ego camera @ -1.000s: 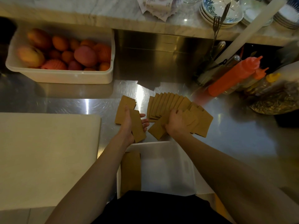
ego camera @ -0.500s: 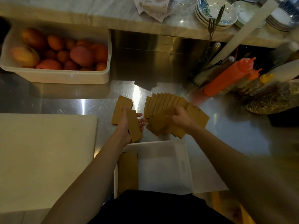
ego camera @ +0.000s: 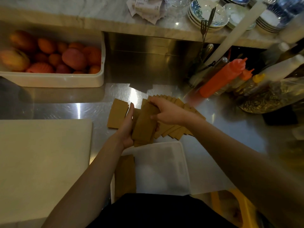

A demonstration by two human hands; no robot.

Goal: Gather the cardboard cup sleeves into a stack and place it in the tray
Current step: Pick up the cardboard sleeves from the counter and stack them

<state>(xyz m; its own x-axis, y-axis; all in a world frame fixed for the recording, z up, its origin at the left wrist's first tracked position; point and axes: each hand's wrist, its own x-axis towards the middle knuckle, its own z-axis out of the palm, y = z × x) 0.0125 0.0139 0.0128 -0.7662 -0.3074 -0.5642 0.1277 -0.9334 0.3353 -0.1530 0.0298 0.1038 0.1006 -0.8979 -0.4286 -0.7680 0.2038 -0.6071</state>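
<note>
Spanning the whole scene, the brushed stainless-steel counter (ego camera: 222, 129) carries everything else: a large cream rectangular cutting board (ego camera: 41, 162) at the left, a white plastic tub of red and orange fruit (ego camera: 54, 79) at the back left, and the shallow white rectangular plastic tray (ego camera: 164, 170) at the near edge, where a few brown cardboard cup sleeves (ego camera: 125, 175) already lie along its left side. Beyond the tray, a fanned row of flat brown cardboard sleeves (ego camera: 177, 129) is spread on the counter, with one separate sleeve (ego camera: 116, 114) lying just to its left. Between them the left hand (ego camera: 127, 129) cups a small gathered stack of sleeves (ego camera: 144, 124) from its left side, fingers closed against it, while the right hand (ego camera: 167, 112) pinches that stack from above and from the right. An orange squeeze bottle (ego camera: 220, 78) leans at the back right
</note>
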